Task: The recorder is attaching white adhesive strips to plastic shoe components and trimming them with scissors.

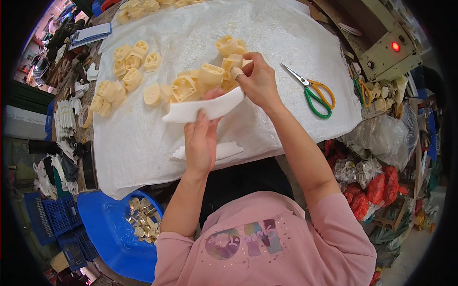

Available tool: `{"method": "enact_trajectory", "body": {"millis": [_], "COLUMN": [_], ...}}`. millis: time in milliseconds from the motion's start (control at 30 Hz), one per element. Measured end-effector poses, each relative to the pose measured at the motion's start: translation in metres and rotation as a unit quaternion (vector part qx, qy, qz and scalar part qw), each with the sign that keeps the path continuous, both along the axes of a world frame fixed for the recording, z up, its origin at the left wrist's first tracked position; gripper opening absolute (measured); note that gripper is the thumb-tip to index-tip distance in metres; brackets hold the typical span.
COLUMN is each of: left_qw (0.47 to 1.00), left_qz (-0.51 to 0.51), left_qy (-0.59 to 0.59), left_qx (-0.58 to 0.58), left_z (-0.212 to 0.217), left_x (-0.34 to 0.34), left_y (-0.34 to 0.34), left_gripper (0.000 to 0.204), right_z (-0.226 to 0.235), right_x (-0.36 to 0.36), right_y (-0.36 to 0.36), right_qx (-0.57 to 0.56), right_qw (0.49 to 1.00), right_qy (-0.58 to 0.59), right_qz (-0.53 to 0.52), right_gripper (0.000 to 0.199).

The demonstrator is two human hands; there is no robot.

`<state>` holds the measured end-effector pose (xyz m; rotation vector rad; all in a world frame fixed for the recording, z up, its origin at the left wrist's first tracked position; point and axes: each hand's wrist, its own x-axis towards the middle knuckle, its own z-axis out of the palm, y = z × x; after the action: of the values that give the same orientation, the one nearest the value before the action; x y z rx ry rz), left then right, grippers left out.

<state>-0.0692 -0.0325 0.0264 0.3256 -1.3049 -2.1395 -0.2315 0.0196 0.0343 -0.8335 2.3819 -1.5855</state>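
My left hand (201, 143) pinches a curved white strip (183, 111) of thin, flexible-looking material, thumb in front and fingers behind. By the strip's right end, my right hand (260, 82) is closed, its thumb and curled index finger close together beside the cream pieces; what lies between them is hidden. The thumb has a pale band. Right behind the strip is a heap of cream plastic blocks (211, 74) shaped like shoe heels, some with ribbed hollow ends. A second white piece with a jagged edge (229, 149) lies at the near table edge.
Scissors (312, 90) with green and yellow handles lie open to the right on the white-covered table (296, 138). More cream blocks (110, 91) sit at the left. A blue tub (107, 229) with metallic-looking pieces stands lower left. A machine box (389, 55) glows red, upper right.
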Motion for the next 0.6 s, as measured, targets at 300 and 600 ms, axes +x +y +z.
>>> {"method": "enact_trajectory", "body": {"millis": [300,600], "left_qw": [0.999,0.999], "left_qz": [-0.003,0.015], "left_qy": [0.0,-0.008], "left_qx": [-0.046,0.032], "left_z": [0.004,-0.005], "left_x": [-0.02,-0.012], "left_y": [-0.003,-0.01], "left_gripper": [0.045,0.043], "right_z": [-0.026,-0.011], "right_x": [-0.008,0.018], "right_y": [0.044,0.098], "right_qx": [0.073,0.241], "right_qw": [0.979,0.93], "right_qy": [0.142,0.268], "right_qz": [0.128,0.073], "right_gripper": [0.034,0.03]}}
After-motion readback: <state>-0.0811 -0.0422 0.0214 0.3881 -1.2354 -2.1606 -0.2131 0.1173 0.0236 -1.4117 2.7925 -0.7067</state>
